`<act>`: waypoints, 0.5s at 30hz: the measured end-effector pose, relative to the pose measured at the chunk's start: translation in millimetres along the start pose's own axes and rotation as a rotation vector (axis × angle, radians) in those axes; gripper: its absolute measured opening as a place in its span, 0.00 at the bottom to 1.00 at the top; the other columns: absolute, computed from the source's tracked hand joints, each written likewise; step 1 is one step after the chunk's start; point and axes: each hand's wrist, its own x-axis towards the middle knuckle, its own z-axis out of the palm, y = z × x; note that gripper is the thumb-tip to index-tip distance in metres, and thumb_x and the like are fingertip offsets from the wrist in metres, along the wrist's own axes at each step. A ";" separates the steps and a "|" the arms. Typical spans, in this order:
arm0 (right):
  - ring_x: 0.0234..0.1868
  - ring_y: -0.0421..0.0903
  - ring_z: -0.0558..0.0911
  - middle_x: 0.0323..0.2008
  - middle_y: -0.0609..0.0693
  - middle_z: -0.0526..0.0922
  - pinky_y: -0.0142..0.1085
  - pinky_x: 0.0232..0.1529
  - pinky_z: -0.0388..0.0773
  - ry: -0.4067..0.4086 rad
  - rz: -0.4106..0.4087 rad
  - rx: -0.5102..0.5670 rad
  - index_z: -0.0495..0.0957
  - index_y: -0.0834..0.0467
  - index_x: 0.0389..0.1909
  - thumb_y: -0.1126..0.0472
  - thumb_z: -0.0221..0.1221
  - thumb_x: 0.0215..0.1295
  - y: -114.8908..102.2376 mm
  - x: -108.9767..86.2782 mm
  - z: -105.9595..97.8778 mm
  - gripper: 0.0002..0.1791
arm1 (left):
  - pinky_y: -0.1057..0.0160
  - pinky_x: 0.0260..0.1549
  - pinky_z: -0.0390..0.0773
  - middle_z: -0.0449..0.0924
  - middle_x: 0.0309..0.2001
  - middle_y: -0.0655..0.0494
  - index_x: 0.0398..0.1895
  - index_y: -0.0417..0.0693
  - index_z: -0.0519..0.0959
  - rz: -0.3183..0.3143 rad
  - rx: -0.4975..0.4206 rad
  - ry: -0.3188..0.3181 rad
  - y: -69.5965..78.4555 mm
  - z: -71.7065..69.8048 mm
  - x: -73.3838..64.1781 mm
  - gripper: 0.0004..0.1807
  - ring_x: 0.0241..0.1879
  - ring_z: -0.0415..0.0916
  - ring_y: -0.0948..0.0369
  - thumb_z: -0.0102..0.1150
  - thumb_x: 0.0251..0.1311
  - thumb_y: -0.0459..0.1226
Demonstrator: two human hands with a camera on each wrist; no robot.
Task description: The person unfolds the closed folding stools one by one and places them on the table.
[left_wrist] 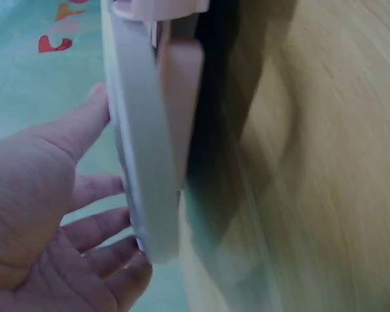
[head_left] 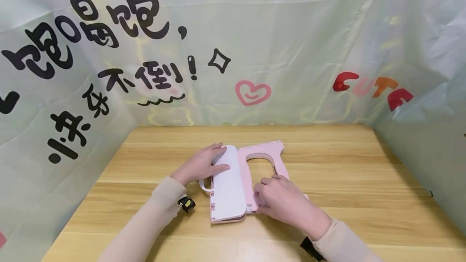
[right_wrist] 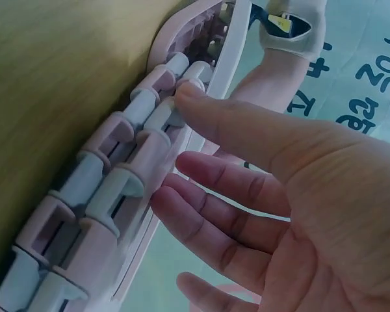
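Note:
A folded plastic stool (head_left: 229,187) in white and pink lies on the table, its ridged white panel (head_left: 233,173) at the left and a pink leg panel (head_left: 263,147) with a large opening at the right. My left hand (head_left: 199,165) rests on the white panel near its upper left edge, fingers spread; the left wrist view has the fingertips against its face. At the lower right, my right hand (head_left: 282,197) touches the pink panel. Its thumb (right_wrist: 208,110) lies at the row of pink and white hinges (right_wrist: 97,188), with loosely bent fingers (right_wrist: 214,214) against the panel face.
The stool lies on a wood-grain table (head_left: 327,165). A pale printed cloth (head_left: 291,43) with lettering and a pink heart hangs behind it and along both sides. A white carry handle (head_left: 204,187) sticks out at the stool's left, and a dark device (head_left: 187,204) sits on my left wrist.

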 end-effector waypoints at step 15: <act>0.33 0.36 0.78 0.35 0.40 0.84 0.41 0.37 0.83 -0.068 0.073 0.064 0.89 0.52 0.42 0.48 0.84 0.47 15.2 -16.5 0.1 0.23 | 0.40 0.68 0.81 0.80 0.67 0.34 0.74 0.34 0.74 -0.195 -0.030 0.137 -4.0 -6.5 -34.0 0.35 0.65 0.80 0.39 0.64 0.75 0.51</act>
